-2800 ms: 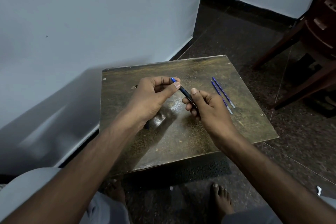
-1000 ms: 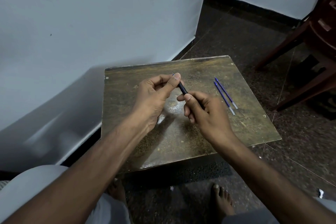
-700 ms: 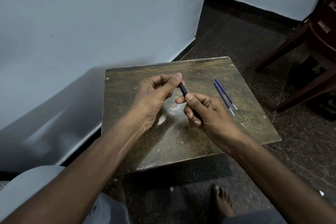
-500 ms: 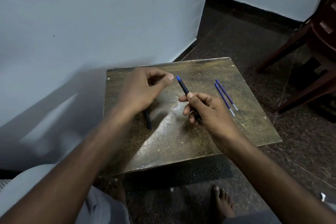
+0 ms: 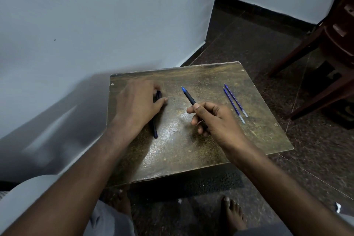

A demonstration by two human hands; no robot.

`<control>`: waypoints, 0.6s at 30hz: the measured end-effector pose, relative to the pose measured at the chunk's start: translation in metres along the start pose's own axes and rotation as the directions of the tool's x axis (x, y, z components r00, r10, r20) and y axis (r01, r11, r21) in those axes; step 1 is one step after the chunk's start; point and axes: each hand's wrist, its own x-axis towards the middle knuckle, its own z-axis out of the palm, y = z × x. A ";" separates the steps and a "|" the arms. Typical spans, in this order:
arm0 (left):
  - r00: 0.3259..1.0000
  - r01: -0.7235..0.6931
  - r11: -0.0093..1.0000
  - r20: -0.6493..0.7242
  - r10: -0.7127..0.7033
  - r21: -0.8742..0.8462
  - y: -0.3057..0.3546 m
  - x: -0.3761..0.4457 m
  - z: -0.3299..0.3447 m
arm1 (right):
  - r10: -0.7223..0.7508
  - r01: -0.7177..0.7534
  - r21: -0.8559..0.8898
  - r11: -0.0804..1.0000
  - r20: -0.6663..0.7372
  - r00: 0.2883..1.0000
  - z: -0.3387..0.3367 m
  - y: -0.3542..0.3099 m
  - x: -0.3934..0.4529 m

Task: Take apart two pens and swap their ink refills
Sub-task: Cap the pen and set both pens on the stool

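The black pen (image 5: 188,96) juts toward eleven o'clock from the right hand (image 5: 214,119), pinched between thumb and fingers. The left hand (image 5: 138,101) lies curled over a second dark pen (image 5: 154,129) on the table (image 5: 191,149); two blue refills (image 5: 234,102) rest at two o'clock.

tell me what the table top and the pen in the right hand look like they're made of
Table top: seemingly wood or board under a worn, glossy brown coat; it is mottled and throws a bright glare near the middle. Pen in the right hand: probably plastic, with a matte black barrel that may be rubbery at the grip and a shiny blue tip section ending in a fine point.
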 end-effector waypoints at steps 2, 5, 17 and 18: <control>1.000 0.002 1.000 0.004 -0.002 -0.011 0.005 0.000 0.004 | -0.001 0.001 0.000 1.000 -0.003 1.000 0.001 0.000 0.000; 1.000 -0.009 1.000 -0.009 0.009 0.028 0.014 -0.002 0.009 | -0.003 0.003 -0.007 1.000 -0.004 1.000 0.000 0.000 0.000; 0.950 0.287 0.227 0.247 -0.189 -0.931 0.019 0.008 0.012 | -0.012 0.012 -0.017 1.000 0.015 1.000 -0.001 0.004 0.002; 0.942 0.300 0.161 0.265 -0.206 -0.940 0.017 0.010 0.013 | -0.015 0.016 -0.026 1.000 0.018 1.000 -0.001 0.004 0.002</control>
